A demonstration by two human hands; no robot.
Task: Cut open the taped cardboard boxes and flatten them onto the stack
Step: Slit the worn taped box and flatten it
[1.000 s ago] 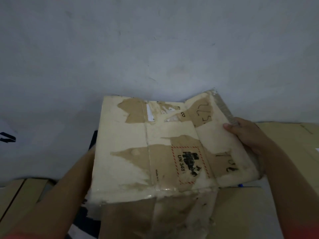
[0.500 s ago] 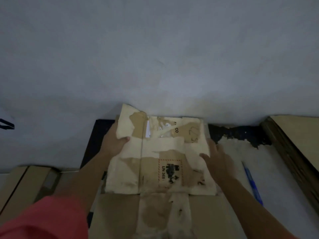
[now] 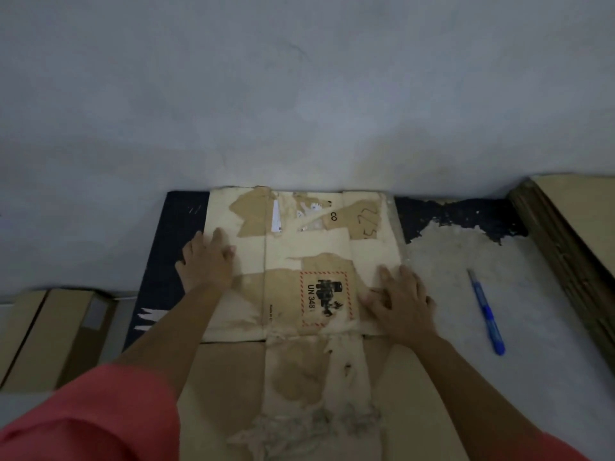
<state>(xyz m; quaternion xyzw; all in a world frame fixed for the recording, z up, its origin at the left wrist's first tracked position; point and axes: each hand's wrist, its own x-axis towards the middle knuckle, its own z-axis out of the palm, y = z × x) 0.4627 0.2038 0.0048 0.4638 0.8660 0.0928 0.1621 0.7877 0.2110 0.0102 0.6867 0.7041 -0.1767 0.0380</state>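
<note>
- One flattened, pale tape-covered brown cardboard box [image 3: 299,257] lies flat on a dark navy mat [image 3: 166,247], far edge against the grey-white wall [image 3: 299,94].
- Readable on its top panel: a red hatched-border hazard label [image 3: 324,299] printed "UN 348…" (last digit unclear) with a black pictogram; the letters "CO" on a torn brown patch; handwritten marks resembling "22 5" near the far right corner; small side print beginning "Made in…", rest illegible.
- Left hand [image 3: 206,261]: palm down, fingers spread, pressing the box's left part; nothing grasped.
- Right hand [image 3: 404,302]: palm down, fingers splayed, pressing the box's near right corner; nothing grasped.
- Change versus half a second ago: the left hand then curled around the box's left edge and now lies flat on top. The box's far left corner, then lifted, now lies level. A second ago the box was held up off the surface in both hands.
- Under the near edge: more flattened brown cardboard [image 3: 226,394] with shredded pale tape residue.
- One blue-handled utility cutter [image 3: 486,311] lies on the rough pale floor [image 3: 466,261] right of the box, well apart from the right hand.
- One stack of flattened brown cardboard [image 3: 565,234] at far right; count of sheets cannot be told.
- One brown carton [image 3: 50,331] at left.
- One coral-pink sleeve [image 3: 90,417] on the left arm.
</note>
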